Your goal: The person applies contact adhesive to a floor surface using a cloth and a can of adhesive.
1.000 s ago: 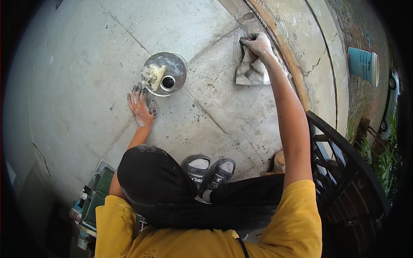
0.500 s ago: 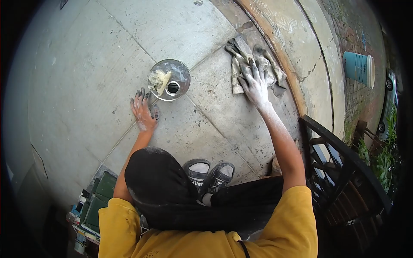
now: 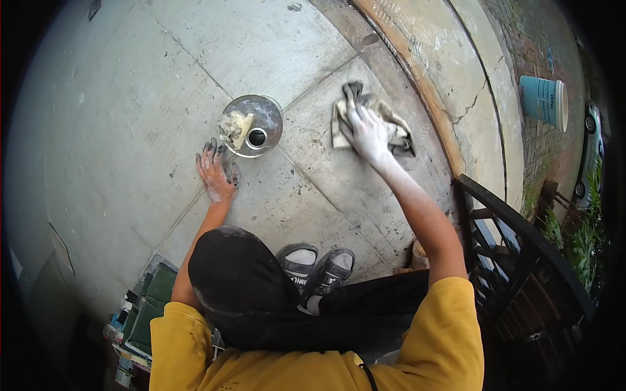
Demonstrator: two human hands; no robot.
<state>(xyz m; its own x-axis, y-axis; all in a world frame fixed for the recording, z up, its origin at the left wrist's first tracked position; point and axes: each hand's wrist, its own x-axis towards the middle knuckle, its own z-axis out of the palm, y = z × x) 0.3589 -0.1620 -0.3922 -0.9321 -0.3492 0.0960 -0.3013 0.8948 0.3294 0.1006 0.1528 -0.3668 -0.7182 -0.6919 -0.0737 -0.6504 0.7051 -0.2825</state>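
Concrete floor (image 3: 313, 215): two hands, one on one cloth (image 3: 391, 124).

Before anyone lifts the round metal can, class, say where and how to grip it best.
Grip the can by its outer edge, coming from the right with fingers curved to its round shape. That side looks freest: the pale wad covers part of the top's left, and the left hand rests close by.

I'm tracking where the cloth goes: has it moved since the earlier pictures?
Yes. The cloth, under the right hand, has shifted away from the brown floor edge, toward the round metal can.
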